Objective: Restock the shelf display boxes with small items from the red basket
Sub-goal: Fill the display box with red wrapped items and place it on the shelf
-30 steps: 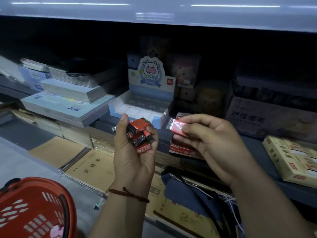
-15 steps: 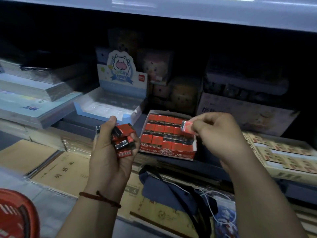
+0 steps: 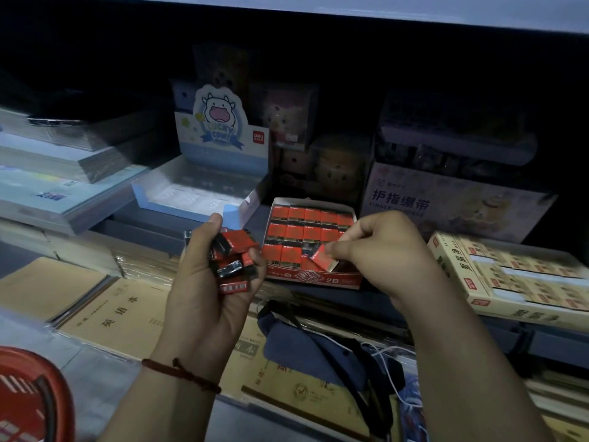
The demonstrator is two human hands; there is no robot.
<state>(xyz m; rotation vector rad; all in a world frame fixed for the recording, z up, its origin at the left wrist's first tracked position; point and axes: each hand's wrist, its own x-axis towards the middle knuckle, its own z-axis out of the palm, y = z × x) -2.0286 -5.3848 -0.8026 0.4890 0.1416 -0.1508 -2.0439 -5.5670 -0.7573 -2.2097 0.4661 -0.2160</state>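
A red "2B" display box [image 3: 318,279] sits on the shelf edge, its rows nearly full of small red packets. My right hand [image 3: 379,250] pinches one red packet [image 3: 322,258] and holds it tilted at the box's front right corner. To the left of the box, my left hand [image 3: 207,282] grips a bunch of small red-and-black packets [image 3: 234,260] in its palm. The red basket [image 3: 28,397] shows only as a rim at the bottom left.
A pale blue cow-printed display box [image 3: 191,199] stands left of the red one. Stacks of notebooks [image 3: 63,186] fill the left shelf, a cream box of erasers [image 3: 516,275] lies right. Exercise books [image 3: 111,314] and a blue bag [image 3: 318,352] lie below.
My right hand has carried its red packet down from above the box into the front right corner of the 2B box. The view has shifted right, pushing the basket further out of frame.
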